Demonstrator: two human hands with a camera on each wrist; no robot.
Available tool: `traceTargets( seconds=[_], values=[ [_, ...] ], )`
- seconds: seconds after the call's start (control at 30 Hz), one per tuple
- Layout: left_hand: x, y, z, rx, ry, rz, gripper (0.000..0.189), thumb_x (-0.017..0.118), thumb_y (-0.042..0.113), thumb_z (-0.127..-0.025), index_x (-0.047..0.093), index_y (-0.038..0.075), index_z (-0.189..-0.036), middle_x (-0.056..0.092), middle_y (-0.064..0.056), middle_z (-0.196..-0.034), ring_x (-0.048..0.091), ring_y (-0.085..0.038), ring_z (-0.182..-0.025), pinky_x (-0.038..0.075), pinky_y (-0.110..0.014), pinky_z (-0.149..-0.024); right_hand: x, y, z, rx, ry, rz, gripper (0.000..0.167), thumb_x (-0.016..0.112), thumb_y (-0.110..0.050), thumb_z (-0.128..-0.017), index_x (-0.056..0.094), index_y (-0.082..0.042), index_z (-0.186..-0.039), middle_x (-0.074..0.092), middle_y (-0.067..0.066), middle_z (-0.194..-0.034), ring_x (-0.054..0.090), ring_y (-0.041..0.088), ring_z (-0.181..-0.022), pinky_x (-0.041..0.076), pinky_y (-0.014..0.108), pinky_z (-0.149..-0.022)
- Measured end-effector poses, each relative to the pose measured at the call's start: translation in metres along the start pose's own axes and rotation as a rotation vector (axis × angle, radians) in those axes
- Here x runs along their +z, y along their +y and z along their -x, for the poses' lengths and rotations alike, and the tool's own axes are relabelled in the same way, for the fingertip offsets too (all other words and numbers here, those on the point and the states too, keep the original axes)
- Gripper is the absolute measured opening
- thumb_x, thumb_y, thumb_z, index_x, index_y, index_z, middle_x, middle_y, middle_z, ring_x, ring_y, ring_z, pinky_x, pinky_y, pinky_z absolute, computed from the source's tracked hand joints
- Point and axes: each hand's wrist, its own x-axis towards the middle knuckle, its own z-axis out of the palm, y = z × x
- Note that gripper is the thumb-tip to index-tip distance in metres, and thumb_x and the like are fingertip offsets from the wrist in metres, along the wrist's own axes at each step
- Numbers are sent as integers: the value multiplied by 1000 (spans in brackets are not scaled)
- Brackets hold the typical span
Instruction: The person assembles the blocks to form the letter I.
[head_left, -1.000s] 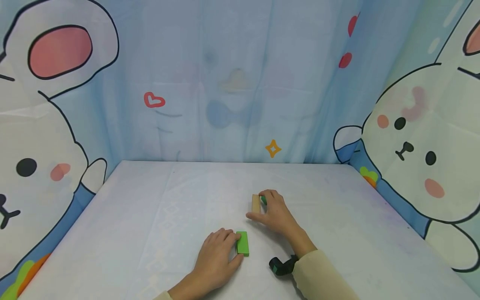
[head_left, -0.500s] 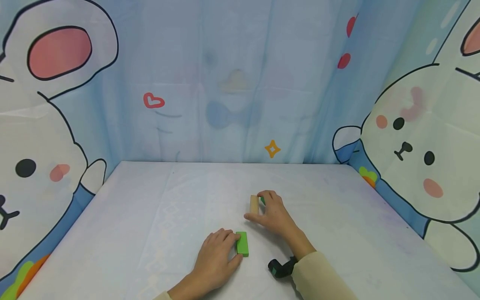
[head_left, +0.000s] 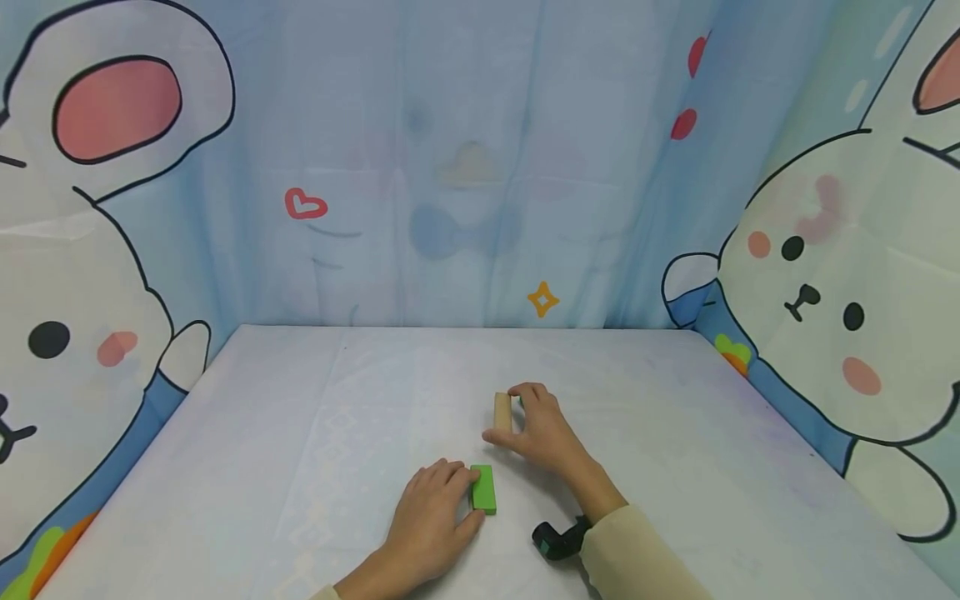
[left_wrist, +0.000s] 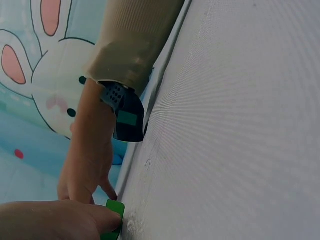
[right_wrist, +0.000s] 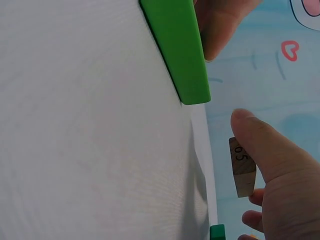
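My left hand [head_left: 431, 517] rests low on the table, its thumb and index finger pinching a bright green block [head_left: 484, 490] by its two ends. In the right wrist view this green block [right_wrist: 180, 55] lies along the tabletop. Farther back, my right hand [head_left: 547, 437] holds a plain wooden block [head_left: 502, 412] between thumb and fingers. Dark digits that look like 65 mark the wooden block [right_wrist: 243, 167] in the right wrist view. Beyond it, a darker green block [right_wrist: 217, 232] shows in part; in the head view the right fingers hide most of it.
A white cloth covers the table [head_left: 360, 400]. A black wrist camera [head_left: 558, 542] sticks out below the right sleeve [head_left: 637, 554], close over the tabletop. Behind the table's back edge hangs a blue curtain [head_left: 360, 275] printed with rabbits.
My right hand has shifted slightly left with the wooden block, and less of the dark green block shows behind its fingers. The left hand and the bright green block have stayed in place.
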Motion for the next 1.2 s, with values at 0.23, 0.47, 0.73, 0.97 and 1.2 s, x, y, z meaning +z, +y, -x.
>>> traceTargets(
  seconds=[0.23,0.47,0.73,0.97,1.2],
  values=[
    [0,0,1,7,12,-9,43,73,30,-94,64,13,-133,64,-8,-132,58,-35,-132,45,-59,-110,1,-4,1,-1,3,-6,80,86,-51,-80,53,-7,-138,50,19,-146,50,37,-131,49,55,-106],
    [1,-1,0,18,22,-9,42,73,29,-94,64,13,-132,64,-8,-131,58,-34,-131,46,-59,-109,4,-7,1,17,-2,9,81,86,-51,-80,53,-7,-139,50,19,-146,49,37,-132,49,56,-107],
    [2,-2,0,20,17,-11,43,73,30,-94,64,13,-132,64,-9,-132,58,-35,-131,46,-59,-110,5,-13,3,13,-7,16,82,86,-51,-80,54,-5,-140,54,18,-142,51,36,-130,49,55,-107],
    [3,-2,-1,19,17,-9,43,73,29,-94,64,14,-132,64,-8,-132,58,-34,-131,46,-58,-110,8,-15,4,15,-15,37,83,86,-52,-80,54,-5,-140,57,16,-138,55,31,-124,51,51,-105],
    [2,-2,-1,19,8,-10,42,73,29,-94,64,14,-132,64,-8,-132,58,-34,-131,45,-58,-110,11,-18,3,40,-67,34,81,87,-53,-79,56,-5,-137,67,11,-121,65,24,-106,56,46,-95]
  ],
)
